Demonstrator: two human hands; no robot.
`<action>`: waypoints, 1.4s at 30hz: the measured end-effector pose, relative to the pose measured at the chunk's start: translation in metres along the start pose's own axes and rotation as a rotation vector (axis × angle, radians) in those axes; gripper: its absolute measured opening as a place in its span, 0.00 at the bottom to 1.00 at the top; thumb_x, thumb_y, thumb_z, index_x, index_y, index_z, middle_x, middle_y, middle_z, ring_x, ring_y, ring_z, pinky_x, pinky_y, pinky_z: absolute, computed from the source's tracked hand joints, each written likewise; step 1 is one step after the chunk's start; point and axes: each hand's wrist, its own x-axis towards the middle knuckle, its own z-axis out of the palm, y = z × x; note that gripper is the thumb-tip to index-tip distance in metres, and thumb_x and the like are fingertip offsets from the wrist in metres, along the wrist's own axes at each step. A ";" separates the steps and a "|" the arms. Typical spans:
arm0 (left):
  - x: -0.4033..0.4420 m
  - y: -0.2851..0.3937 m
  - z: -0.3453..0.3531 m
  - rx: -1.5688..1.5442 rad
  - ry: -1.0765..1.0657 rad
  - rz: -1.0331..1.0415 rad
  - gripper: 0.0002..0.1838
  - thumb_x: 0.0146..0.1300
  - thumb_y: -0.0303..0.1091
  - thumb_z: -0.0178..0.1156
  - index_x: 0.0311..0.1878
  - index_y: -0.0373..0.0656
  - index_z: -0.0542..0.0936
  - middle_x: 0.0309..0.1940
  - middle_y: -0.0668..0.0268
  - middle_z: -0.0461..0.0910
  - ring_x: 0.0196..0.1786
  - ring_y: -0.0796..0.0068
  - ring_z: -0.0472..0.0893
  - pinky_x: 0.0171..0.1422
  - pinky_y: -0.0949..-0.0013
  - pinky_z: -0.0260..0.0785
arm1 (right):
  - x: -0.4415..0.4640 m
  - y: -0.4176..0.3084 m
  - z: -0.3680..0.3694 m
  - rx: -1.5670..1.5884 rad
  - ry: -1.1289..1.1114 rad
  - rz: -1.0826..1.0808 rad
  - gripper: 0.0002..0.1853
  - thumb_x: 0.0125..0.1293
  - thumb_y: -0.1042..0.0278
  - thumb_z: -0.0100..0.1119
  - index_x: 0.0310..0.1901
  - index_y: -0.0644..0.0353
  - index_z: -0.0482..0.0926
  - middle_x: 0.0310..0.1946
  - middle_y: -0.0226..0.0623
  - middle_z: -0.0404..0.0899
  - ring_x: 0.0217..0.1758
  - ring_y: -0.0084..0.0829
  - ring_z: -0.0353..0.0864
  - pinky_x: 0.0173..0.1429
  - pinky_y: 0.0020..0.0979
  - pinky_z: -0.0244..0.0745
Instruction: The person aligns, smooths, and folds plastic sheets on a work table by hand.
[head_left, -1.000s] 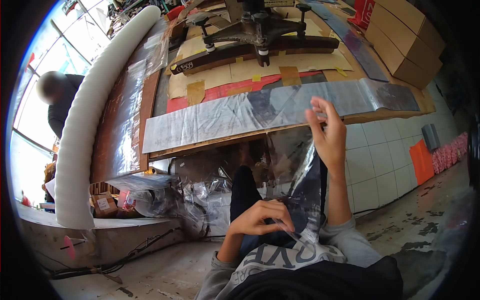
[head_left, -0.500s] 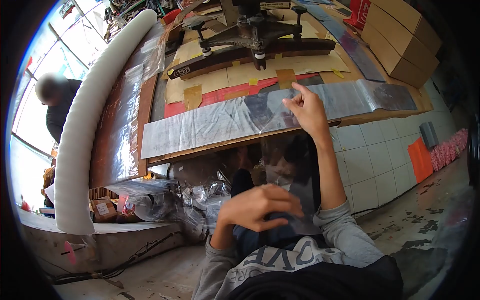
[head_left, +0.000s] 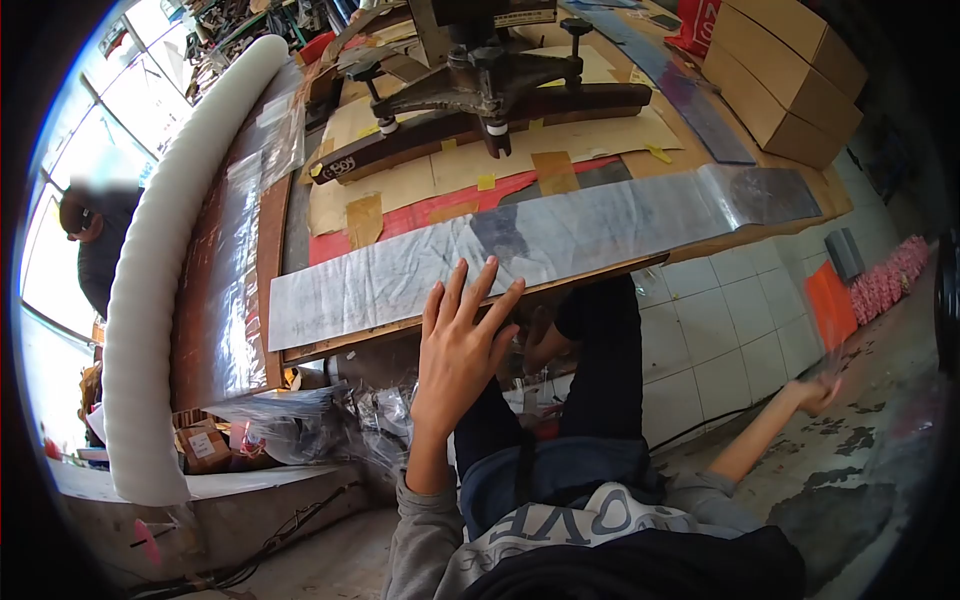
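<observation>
My left hand (head_left: 465, 340) is open, fingers spread, with its fingertips over the near edge of a long greyish translucent sheet (head_left: 620, 222) lying along the table front. Far out to the right, my right hand (head_left: 820, 393) is closed and somewhat blurred. A faint clear plastic film (head_left: 837, 352) shows at its fingers, though its outline is hard to make out. Behind the sheet stands a black metal press head (head_left: 490, 95) with a long bar, over cream board and red material patched with tape.
A thick white foam roll (head_left: 155, 290) stands along the left side. Stacked cardboard boxes (head_left: 790, 75) sit at the back right. Crumpled clear plastic (head_left: 370, 425) lies under the table. An orange sheet (head_left: 830, 305) and pink bundle (head_left: 888, 278) are on the right. Another person (head_left: 105, 240) is at far left.
My right hand has swung from above the sheet out to the far right, carrying the clear film off my lap area. My left hand has moved up to the sheet's edge and spread its fingers.
</observation>
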 end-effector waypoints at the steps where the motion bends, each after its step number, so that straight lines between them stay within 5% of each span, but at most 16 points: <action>1: 0.000 0.002 0.002 0.016 0.008 -0.014 0.27 0.61 0.40 0.61 0.65 0.60 0.72 0.68 0.64 0.65 0.73 0.53 0.60 0.74 0.51 0.50 | 0.014 0.026 -0.019 -0.076 0.197 0.010 0.16 0.61 0.73 0.47 0.47 0.64 0.82 0.46 0.46 0.79 0.42 0.41 0.79 0.54 0.42 0.77; 4: 0.001 0.011 0.004 0.053 0.103 -0.019 0.24 0.58 0.34 0.63 0.60 0.55 0.77 0.64 0.62 0.70 0.69 0.55 0.67 0.70 0.51 0.56 | -0.005 0.093 -0.070 -0.412 -0.070 0.257 0.12 0.63 0.71 0.48 0.41 0.67 0.80 0.39 0.45 0.79 0.39 0.39 0.79 0.50 0.41 0.77; 8: -0.018 0.021 0.049 -0.396 0.224 0.180 0.19 0.51 0.26 0.66 0.49 0.46 0.81 0.54 0.62 0.77 0.58 0.59 0.77 0.63 0.57 0.67 | -0.159 0.066 -0.030 -0.282 -0.325 0.723 0.10 0.67 0.68 0.51 0.42 0.63 0.79 0.38 0.35 0.76 0.41 0.30 0.75 0.48 0.33 0.73; 12: -0.038 0.044 0.079 -0.519 0.079 -0.026 0.32 0.54 0.34 0.68 0.62 0.40 0.70 0.53 0.52 0.77 0.56 0.50 0.78 0.62 0.57 0.69 | -0.350 -0.032 -0.033 -0.155 -1.510 0.368 0.11 0.64 0.76 0.53 0.45 0.62 0.84 0.34 0.34 0.80 0.33 0.27 0.76 0.43 0.29 0.73; 13: -0.039 0.041 0.088 -0.517 0.086 -0.123 0.36 0.55 0.36 0.68 0.66 0.39 0.66 0.54 0.50 0.76 0.56 0.47 0.77 0.62 0.56 0.69 | -0.378 -0.062 -0.045 -0.081 -1.641 0.112 0.14 0.60 0.80 0.53 0.45 0.61 0.83 0.32 0.34 0.78 0.32 0.26 0.75 0.39 0.29 0.72; 14: -0.041 0.029 0.092 -0.454 0.040 -0.132 0.45 0.56 0.41 0.67 0.72 0.38 0.53 0.56 0.43 0.74 0.56 0.42 0.76 0.61 0.54 0.69 | -0.391 -0.090 -0.054 -0.135 -1.761 0.186 0.17 0.58 0.81 0.54 0.47 0.57 0.83 0.30 0.34 0.77 0.33 0.25 0.76 0.36 0.29 0.72; 17: -0.053 -0.001 0.098 -0.710 -0.097 -0.367 0.46 0.56 0.41 0.67 0.72 0.36 0.52 0.57 0.42 0.73 0.55 0.45 0.78 0.60 0.56 0.70 | -0.405 -0.114 -0.070 -0.049 -2.036 0.157 0.16 0.58 0.79 0.54 0.48 0.57 0.82 0.31 0.39 0.77 0.35 0.35 0.78 0.42 0.33 0.73; 22: -0.037 -0.010 0.109 -0.789 -0.182 -0.519 0.21 0.61 0.27 0.60 0.59 0.41 0.74 0.39 0.57 0.84 0.45 0.59 0.84 0.49 0.64 0.74 | -0.365 -0.075 -0.062 0.159 -2.556 0.110 0.12 0.61 0.70 0.60 0.47 0.59 0.82 0.36 0.41 0.80 0.40 0.40 0.80 0.48 0.37 0.75; 23: -0.033 -0.009 0.112 -0.793 -0.157 -0.458 0.19 0.61 0.27 0.59 0.56 0.41 0.76 0.39 0.56 0.84 0.44 0.59 0.84 0.49 0.63 0.74 | -0.337 -0.067 -0.055 0.016 -2.389 -0.030 0.16 0.60 0.63 0.63 0.48 0.61 0.81 0.37 0.42 0.80 0.41 0.38 0.80 0.48 0.35 0.75; 25: -0.027 -0.002 0.124 -0.811 -0.104 -0.346 0.15 0.61 0.26 0.58 0.52 0.43 0.80 0.39 0.55 0.84 0.44 0.58 0.84 0.48 0.63 0.73 | -0.275 -0.076 -0.030 -0.490 -1.935 0.355 0.15 0.67 0.55 0.58 0.38 0.61 0.81 0.34 0.34 0.80 0.39 0.29 0.79 0.48 0.31 0.73; 27: -0.016 0.006 0.130 -0.853 -0.051 -0.289 0.12 0.62 0.27 0.57 0.48 0.42 0.81 0.36 0.57 0.84 0.40 0.59 0.84 0.45 0.63 0.73 | -0.217 -0.050 -0.015 -0.092 -1.196 0.692 0.24 0.69 0.44 0.51 0.48 0.60 0.77 0.47 0.34 0.77 0.50 0.28 0.75 0.59 0.36 0.67; 29: -0.010 0.014 0.130 -0.862 -0.093 -0.293 0.10 0.63 0.29 0.55 0.46 0.43 0.81 0.35 0.59 0.84 0.38 0.64 0.85 0.43 0.66 0.73 | -0.192 -0.090 0.028 0.283 -0.930 1.018 0.31 0.68 0.40 0.51 0.58 0.61 0.71 0.50 0.33 0.75 0.55 0.28 0.72 0.61 0.36 0.63; 32: -0.018 0.008 0.125 -0.771 -0.308 -0.196 0.07 0.62 0.27 0.54 0.40 0.42 0.80 0.32 0.58 0.83 0.37 0.64 0.85 0.41 0.66 0.73 | -0.170 -0.079 0.065 0.388 -0.946 1.029 0.30 0.66 0.44 0.56 0.57 0.63 0.73 0.49 0.33 0.76 0.55 0.30 0.72 0.61 0.35 0.62; 35: -0.047 -0.011 0.104 -0.640 -0.308 -0.263 0.05 0.59 0.26 0.55 0.38 0.42 0.79 0.28 0.58 0.81 0.33 0.64 0.84 0.38 0.67 0.72 | -0.146 -0.043 0.094 0.095 -0.905 0.681 0.25 0.65 0.51 0.61 0.54 0.63 0.75 0.48 0.34 0.76 0.53 0.29 0.73 0.60 0.33 0.63; 36: -0.059 -0.017 0.094 -0.645 -0.295 -0.312 0.05 0.59 0.26 0.55 0.38 0.42 0.79 0.27 0.59 0.81 0.31 0.62 0.83 0.36 0.66 0.72 | -0.139 -0.043 0.102 0.139 -0.855 0.748 0.19 0.62 0.61 0.65 0.50 0.61 0.77 0.45 0.31 0.78 0.48 0.26 0.74 0.56 0.36 0.63; 42: -0.120 -0.046 0.052 -0.531 -0.213 -0.518 0.02 0.58 0.26 0.58 0.34 0.43 0.78 0.22 0.58 0.79 0.27 0.60 0.82 0.31 0.65 0.70 | -0.107 -0.058 0.137 -0.073 -0.996 0.560 0.14 0.57 0.64 0.68 0.42 0.60 0.81 0.36 0.26 0.80 0.40 0.20 0.76 0.44 0.23 0.65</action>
